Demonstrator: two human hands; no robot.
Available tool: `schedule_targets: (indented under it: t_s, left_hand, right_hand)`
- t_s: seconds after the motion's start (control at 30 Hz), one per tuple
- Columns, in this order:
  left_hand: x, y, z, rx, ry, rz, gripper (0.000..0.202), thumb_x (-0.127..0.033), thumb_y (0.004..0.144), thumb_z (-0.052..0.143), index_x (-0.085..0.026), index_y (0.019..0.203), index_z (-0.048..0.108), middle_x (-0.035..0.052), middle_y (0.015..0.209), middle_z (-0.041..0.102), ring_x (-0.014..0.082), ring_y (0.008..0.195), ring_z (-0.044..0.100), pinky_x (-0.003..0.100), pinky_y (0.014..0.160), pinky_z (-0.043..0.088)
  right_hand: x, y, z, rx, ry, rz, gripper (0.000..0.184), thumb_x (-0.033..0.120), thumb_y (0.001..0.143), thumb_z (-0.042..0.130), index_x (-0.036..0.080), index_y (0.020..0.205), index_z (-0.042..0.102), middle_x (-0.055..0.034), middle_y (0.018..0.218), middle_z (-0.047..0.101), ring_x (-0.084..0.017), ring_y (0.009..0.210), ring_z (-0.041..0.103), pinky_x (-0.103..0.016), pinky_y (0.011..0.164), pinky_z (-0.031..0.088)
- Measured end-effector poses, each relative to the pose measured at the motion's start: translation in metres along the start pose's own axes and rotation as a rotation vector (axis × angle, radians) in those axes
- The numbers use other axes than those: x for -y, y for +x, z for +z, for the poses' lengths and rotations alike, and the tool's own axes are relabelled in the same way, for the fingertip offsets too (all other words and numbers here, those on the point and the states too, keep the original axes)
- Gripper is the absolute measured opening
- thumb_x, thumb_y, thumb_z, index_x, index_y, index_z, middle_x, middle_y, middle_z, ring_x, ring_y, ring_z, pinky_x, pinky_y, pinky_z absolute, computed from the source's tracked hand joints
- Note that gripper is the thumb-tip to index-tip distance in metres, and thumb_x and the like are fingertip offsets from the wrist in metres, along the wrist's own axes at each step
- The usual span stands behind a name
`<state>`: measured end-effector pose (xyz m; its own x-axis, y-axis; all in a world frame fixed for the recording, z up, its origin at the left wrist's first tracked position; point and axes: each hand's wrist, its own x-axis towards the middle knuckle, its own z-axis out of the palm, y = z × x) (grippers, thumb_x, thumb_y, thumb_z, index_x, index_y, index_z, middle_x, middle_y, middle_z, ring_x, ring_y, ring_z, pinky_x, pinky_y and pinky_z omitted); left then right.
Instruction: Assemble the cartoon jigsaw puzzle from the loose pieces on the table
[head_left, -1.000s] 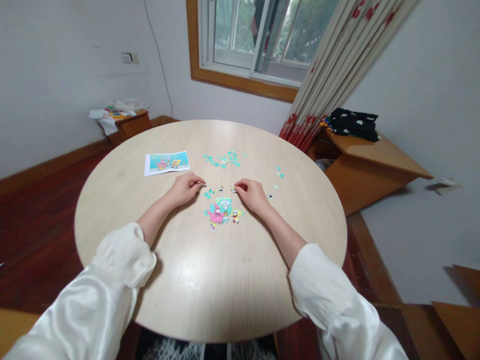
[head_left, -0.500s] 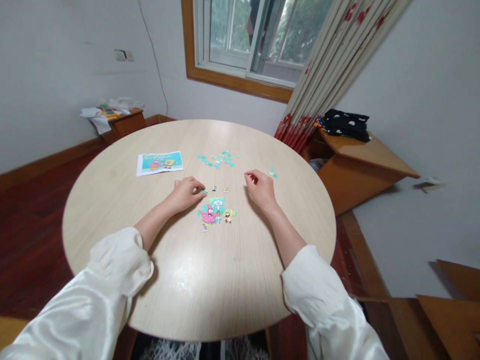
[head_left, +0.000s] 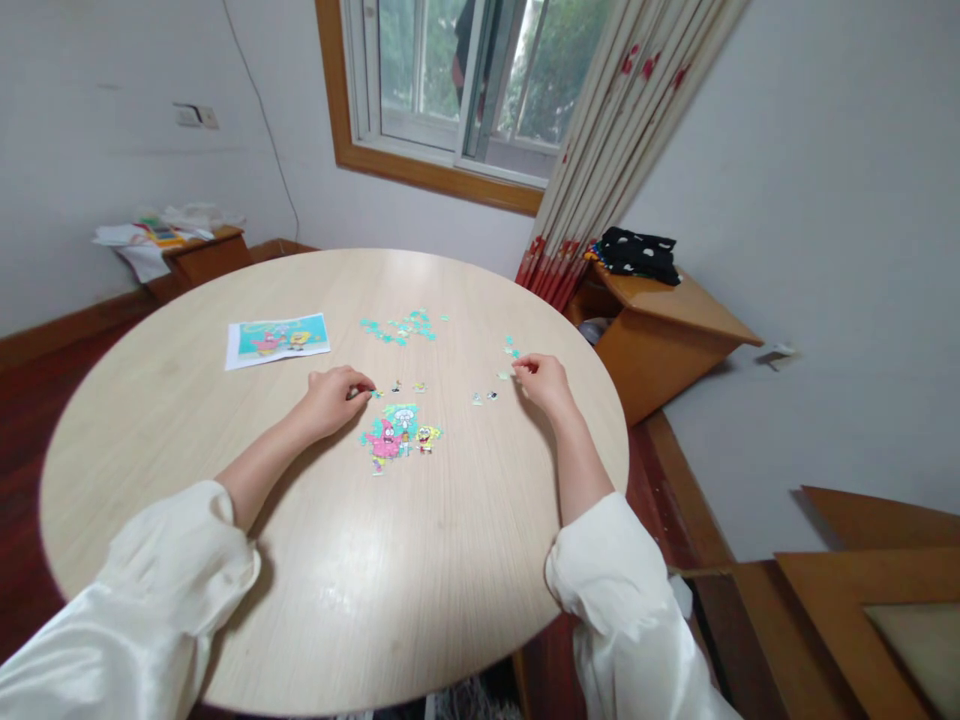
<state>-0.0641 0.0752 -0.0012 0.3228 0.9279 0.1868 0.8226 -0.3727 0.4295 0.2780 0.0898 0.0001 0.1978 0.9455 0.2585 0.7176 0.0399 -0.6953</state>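
A partly joined cartoon jigsaw puzzle (head_left: 397, 433) lies mid-table, with pink, yellow and teal figures. At its upper left, my left hand (head_left: 337, 400) pinches a small puzzle piece (head_left: 377, 394) against the tabletop. Two loose pieces (head_left: 408, 387) lie just above the joined part. Further right, my right hand (head_left: 546, 382) is closed, thumb and fingers together; what they hold, if anything, is too small to make out. A pale piece (head_left: 504, 376) lies by its fingertips. Left of that hand are two small figure pieces (head_left: 484, 397).
Loose teal pieces (head_left: 401, 326) are scattered at the back of the round table (head_left: 390, 580), with a few more (head_left: 511, 347) beyond my right hand. A printed reference picture (head_left: 279, 340) lies back left. Beyond the table stands a wooden cabinet (head_left: 660, 340) with dark cloth on it.
My right hand has moved right, away from the joined puzzle, uncovering two small pieces. My left hand stays beside its piece. The head view has turned a little right.
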Motion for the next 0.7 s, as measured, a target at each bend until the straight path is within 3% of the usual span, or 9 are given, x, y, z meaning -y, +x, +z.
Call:
schedule_targets:
  t_s: [0.17, 0.3, 0.47, 0.7]
  left_hand:
    - [0.005, 0.001, 0.001, -0.019, 0.012, 0.016, 0.027, -0.020, 0.074, 0.047, -0.020, 0.086, 0.071, 0.0077, 0.090, 0.070, 0.0222, 0.076, 0.060, 0.036, 0.077, 0.037]
    - [0.002, 0.000, 0.000, -0.014, 0.000, -0.002, 0.029, -0.019, 0.074, 0.046, -0.019, 0.086, 0.072, 0.0081, 0.090, 0.069, 0.0222, 0.075, 0.060, 0.038, 0.078, 0.036]
    - [-0.004, -0.002, -0.003, 0.000, -0.025, -0.012, 0.023, -0.031, 0.077, 0.053, -0.018, 0.083, 0.071, 0.0086, 0.084, 0.067, 0.0233, 0.076, 0.059, 0.039, 0.076, 0.035]
    - [-0.006, -0.004, -0.003, 0.008, -0.016, -0.024, 0.021, -0.020, 0.073, 0.052, -0.018, 0.084, 0.070, 0.0072, 0.087, 0.067, 0.0224, 0.078, 0.059, 0.040, 0.080, 0.035]
  right_hand:
    - [-0.004, 0.001, 0.000, -0.156, -0.050, 0.001, 0.029, 0.015, 0.074, 0.044, 0.013, 0.082, 0.071, -0.0082, 0.077, 0.069, -0.017, 0.070, 0.060, -0.032, 0.075, 0.047]
    - [-0.003, -0.002, 0.005, -0.080, -0.104, 0.001, 0.028, 0.012, 0.073, 0.046, 0.014, 0.083, 0.072, -0.0100, 0.087, 0.069, -0.017, 0.074, 0.061, -0.033, 0.079, 0.047]
    - [0.001, -0.004, 0.015, -0.007, -0.128, -0.009, 0.022, 0.023, 0.074, 0.056, 0.014, 0.087, 0.071, -0.0069, 0.080, 0.067, -0.018, 0.074, 0.059, -0.032, 0.077, 0.047]
    - [0.004, -0.005, 0.025, -0.067, -0.138, -0.085, 0.023, 0.021, 0.074, 0.053, 0.014, 0.085, 0.071, -0.0059, 0.077, 0.065, -0.017, 0.071, 0.057, -0.032, 0.075, 0.045]
